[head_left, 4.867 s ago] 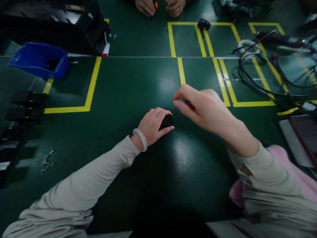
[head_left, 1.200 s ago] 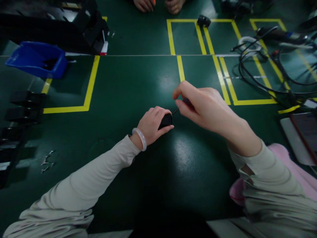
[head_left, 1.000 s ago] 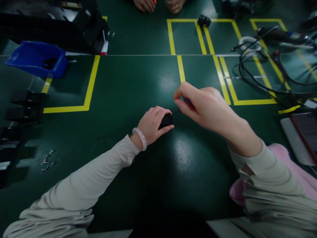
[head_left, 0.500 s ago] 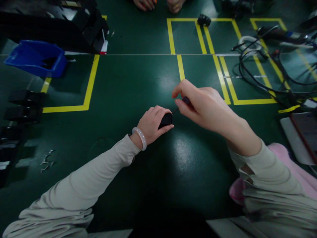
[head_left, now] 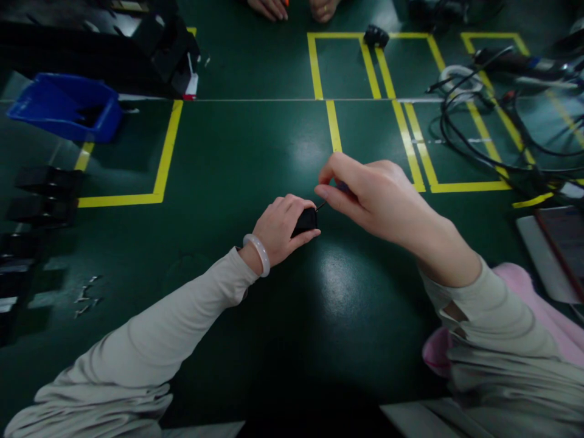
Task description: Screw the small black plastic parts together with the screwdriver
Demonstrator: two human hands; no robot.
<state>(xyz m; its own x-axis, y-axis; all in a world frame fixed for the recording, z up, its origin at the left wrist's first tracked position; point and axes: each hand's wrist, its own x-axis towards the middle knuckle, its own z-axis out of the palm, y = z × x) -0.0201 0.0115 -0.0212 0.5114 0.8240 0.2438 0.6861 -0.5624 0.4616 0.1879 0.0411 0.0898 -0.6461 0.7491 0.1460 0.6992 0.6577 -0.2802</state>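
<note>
My left hand point(head_left: 281, 229), with a pale bangle at the wrist, is closed around a small black block-shaped part point(head_left: 305, 221) and holds it on the green tabletop. My right hand point(head_left: 365, 191) grips the dark handle of a screwdriver point(head_left: 322, 205), mostly hidden behind the fingers. Its thin shaft slopes down to the left and meets the upper right corner of the black part. Whether a screw sits under the tip cannot be made out.
Several screws point(head_left: 84, 298) lie at the left, near a row of black parts point(head_left: 43, 198). A blue bin point(head_left: 68, 109) stands behind them. Coiled black cables point(head_left: 456, 131) and a phone-like device point(head_left: 554, 249) lie at the right. Another person's hands point(head_left: 323, 9) rest at the far edge.
The fingers of my right hand have curled further over the screwdriver handle, with the thumb shifted slightly left. My left hand and the black part have stayed in place.
</note>
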